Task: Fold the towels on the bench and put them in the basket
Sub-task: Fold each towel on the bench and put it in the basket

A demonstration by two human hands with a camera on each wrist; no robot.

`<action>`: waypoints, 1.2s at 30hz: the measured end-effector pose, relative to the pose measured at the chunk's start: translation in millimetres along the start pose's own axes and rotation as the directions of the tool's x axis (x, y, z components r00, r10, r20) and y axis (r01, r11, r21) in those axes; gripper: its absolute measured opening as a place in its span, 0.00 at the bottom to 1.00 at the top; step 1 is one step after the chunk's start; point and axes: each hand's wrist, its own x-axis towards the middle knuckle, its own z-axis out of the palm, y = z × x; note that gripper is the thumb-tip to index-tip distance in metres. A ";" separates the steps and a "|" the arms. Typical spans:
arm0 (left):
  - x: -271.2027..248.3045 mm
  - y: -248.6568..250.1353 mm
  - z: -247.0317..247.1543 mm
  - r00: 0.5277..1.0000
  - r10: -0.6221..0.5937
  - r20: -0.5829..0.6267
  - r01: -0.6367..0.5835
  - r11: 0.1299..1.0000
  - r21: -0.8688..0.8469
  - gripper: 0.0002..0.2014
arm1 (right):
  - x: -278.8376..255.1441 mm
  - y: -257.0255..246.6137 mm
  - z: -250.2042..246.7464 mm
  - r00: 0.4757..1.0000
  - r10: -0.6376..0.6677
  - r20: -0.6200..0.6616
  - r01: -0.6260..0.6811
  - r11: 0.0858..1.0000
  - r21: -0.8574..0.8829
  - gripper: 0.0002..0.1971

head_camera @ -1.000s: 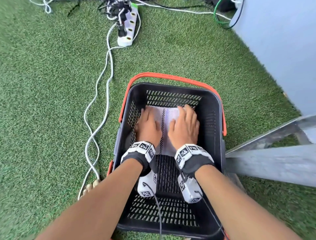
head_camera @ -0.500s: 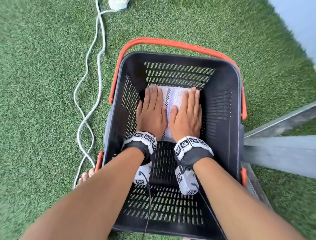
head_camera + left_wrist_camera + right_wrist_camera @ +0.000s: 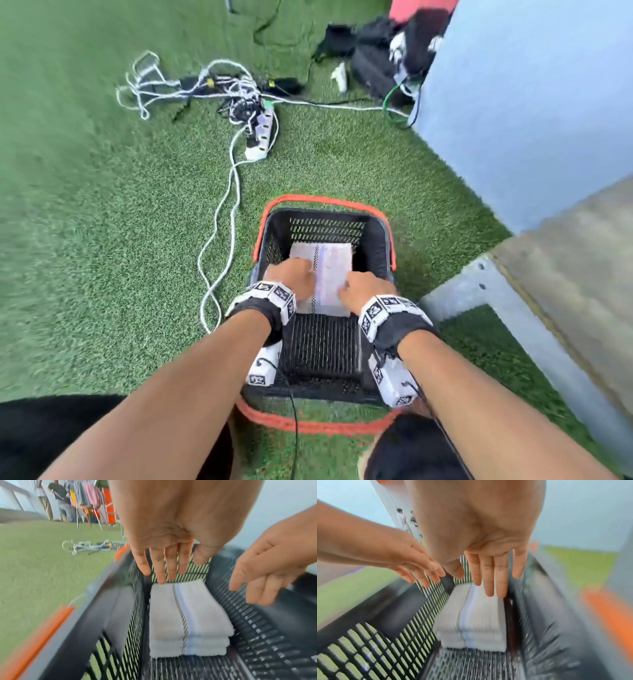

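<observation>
On the slatted floor of the basket (image 3: pixel 375 236), against its far wall: a stack of folded white towels (image 3: pixel 185 615), three layers showing at the near edge, a dark dashed stripe and a pale blue band running near to far across the top. Above the stack's left half, the left hand (image 3: pixel 293 277), fingers (image 3: pixel 160 569) straight and loosely spread, holding nothing; fingertips over the far edge in the left wrist view, contact not clear through the blur. Above the right half, the right hand (image 3: pixel 364 289), fingers (image 3: pixel 489 577) likewise straight and relaxed, empty, tips over the towel's far right part. Around the black basket, an orange handle (image 3: pixel 322 199) lying along the rim. Beneath it, green artificial turf (image 3: pixel 102 240). Far and left, a white power strip (image 3: pixel 261 135) with tangled cables. To the right, a grey bench (image 3: pixel 565 267) and a pale wall (image 3: pixel 531 85).
</observation>
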 end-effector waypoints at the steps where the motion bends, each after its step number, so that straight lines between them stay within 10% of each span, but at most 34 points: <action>1: -14.8 4.2 -11.7 0.999 0.013 -0.031 -0.013 1.000 0.000 0.18 | -17.2 2.7 -13.0 1.000 -0.002 -0.028 0.002 1.000 0.005 0.16; 8: -132.4 72.9 -112.9 0.948 0.158 -0.276 -0.151 0.987 0.046 0.16 | -148.7 31.7 -122.9 0.967 0.045 -0.251 -0.018 0.994 0.109 0.16; 17: -292.9 184.0 -166.2 0.752 0.474 -0.458 -0.428 0.880 0.207 0.14 | -346.3 98.8 -177.7 0.839 0.153 -0.523 -0.051 0.978 0.203 0.13; 28: -353.8 326.0 -125.3 0.478 0.825 -0.301 -0.722 0.564 0.400 0.18 | -523.6 186.9 -127.3 0.654 0.470 -0.592 -0.210 0.865 0.455 0.13; 36: -391.6 436.6 -34.5 0.262 0.964 -0.035 -0.906 0.259 0.334 0.18 | -619.9 261.3 -47.0 0.453 0.784 -0.425 -0.446 0.612 0.654 0.11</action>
